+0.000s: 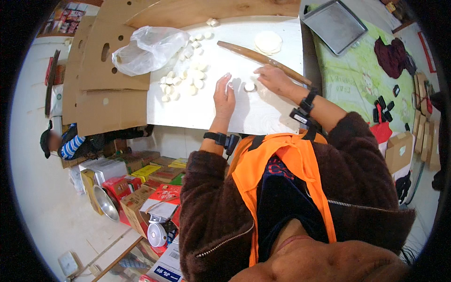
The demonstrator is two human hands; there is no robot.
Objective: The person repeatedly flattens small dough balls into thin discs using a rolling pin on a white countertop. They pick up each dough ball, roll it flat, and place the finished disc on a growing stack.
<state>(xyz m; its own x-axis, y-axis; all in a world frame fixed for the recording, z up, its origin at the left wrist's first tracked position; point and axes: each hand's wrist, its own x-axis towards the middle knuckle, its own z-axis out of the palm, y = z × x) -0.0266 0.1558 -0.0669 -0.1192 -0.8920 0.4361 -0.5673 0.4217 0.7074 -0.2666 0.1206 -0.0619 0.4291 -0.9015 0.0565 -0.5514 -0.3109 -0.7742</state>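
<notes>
A small round piece of dough (249, 87) sits on the white board (197, 112) between my two hands. My left hand (224, 97) is just left of it, empty, with fingers raised and thumb apart. On the other side my right hand (276, 81) hovers with loosely bent fingers and nothing visible in them. A tapered wooden rolling pin (252, 53) lies diagonally beyond the hands, its near end close to my right wrist. Flat round dough wrappers (268, 41) are stacked behind the pin. Many cut dough pieces (192, 79) are scattered at the left.
A clear plastic bag (149, 51) lies at the board's left edge, against cardboard (112, 109). Rightward, a metal tray (335, 26) rests on a green cloth (347, 70). Boxes (137, 208) crowd the lower left. Another person (72, 144) is at far left.
</notes>
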